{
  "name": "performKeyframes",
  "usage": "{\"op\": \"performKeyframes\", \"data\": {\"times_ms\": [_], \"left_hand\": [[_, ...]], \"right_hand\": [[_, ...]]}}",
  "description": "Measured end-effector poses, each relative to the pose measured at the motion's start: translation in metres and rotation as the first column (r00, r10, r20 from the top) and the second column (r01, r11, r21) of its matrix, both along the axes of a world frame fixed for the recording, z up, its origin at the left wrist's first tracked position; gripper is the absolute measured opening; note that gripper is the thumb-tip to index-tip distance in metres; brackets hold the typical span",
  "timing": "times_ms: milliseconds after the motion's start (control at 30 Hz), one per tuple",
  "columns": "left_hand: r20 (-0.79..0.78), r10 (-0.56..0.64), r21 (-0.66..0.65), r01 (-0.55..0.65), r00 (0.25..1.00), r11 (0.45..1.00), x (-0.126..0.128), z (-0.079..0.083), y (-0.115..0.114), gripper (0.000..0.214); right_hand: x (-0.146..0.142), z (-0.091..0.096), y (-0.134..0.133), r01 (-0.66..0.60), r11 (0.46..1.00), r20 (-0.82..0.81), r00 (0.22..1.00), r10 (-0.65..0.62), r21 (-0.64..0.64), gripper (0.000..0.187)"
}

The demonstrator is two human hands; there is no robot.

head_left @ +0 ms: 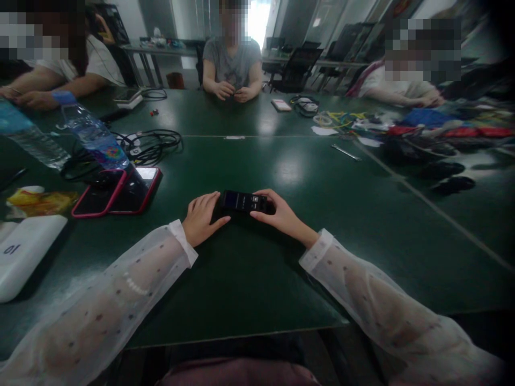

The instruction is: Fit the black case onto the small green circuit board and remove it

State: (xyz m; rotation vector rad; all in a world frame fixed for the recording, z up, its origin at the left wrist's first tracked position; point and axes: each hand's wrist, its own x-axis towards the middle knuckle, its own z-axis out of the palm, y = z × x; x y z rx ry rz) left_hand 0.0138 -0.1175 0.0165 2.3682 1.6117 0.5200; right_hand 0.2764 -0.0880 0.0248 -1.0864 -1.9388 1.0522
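Observation:
A small black handheld device (240,201) with a dark screen and light-marked buttons lies crosswise in front of me, at or just above the green table. My right hand (277,210) grips its right end, thumb on the near side and fingers on the far side. At the left end, my left hand (204,214) rests with fingers stretched out and the thumb spread away. Its fingertips are close to the device's edge; whether they touch it I cannot tell. Sheer white dotted sleeves cover both forearms.
Left on the table (241,289) are red-edged phones (137,195), plastic bottles (96,134), coiled black cables (156,145) and a white box (28,252). A wrench (346,153) and cluttered wires (341,120) lie right. Several people sit around the table, one person (232,64) opposite.

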Motion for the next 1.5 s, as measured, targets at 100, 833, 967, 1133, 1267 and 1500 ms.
{"op": "performKeyframes", "data": {"times_ms": [100,833,967,1133,1267,1500], "left_hand": [[-0.110,-0.031,0.050,0.037,0.993,0.998,0.002,-0.003,-0.002,0.068],[-0.169,-0.049,0.021,0.053,0.984,0.998,0.003,-0.001,-0.004,0.061],[-0.175,-0.050,0.024,0.055,0.983,0.998,0.004,0.000,-0.005,0.061],[-0.195,-0.040,0.049,0.051,0.980,0.998,0.005,-0.001,-0.005,0.057],[-0.200,-0.052,0.033,0.059,0.978,0.998,0.005,0.002,-0.006,0.057],[-0.192,-0.021,0.017,0.025,0.981,1.000,0.005,0.003,-0.006,0.057]], "right_hand": [[-0.001,-0.001,0.000,0.014,1.000,0.004,1.000,-0.014,0.014,0.052],[0.003,-0.008,0.014,0.158,0.942,0.270,0.932,-0.241,0.297,0.047],[0.001,-0.006,0.010,0.156,0.933,0.254,0.936,-0.245,0.325,0.049],[0.003,0.000,0.003,0.093,0.917,0.278,0.937,-0.213,0.388,0.057],[0.007,-0.002,0.002,0.056,0.925,0.267,0.949,-0.165,0.375,0.059],[0.008,-0.006,0.004,0.044,0.931,0.240,0.961,-0.138,0.361,0.058]]}}
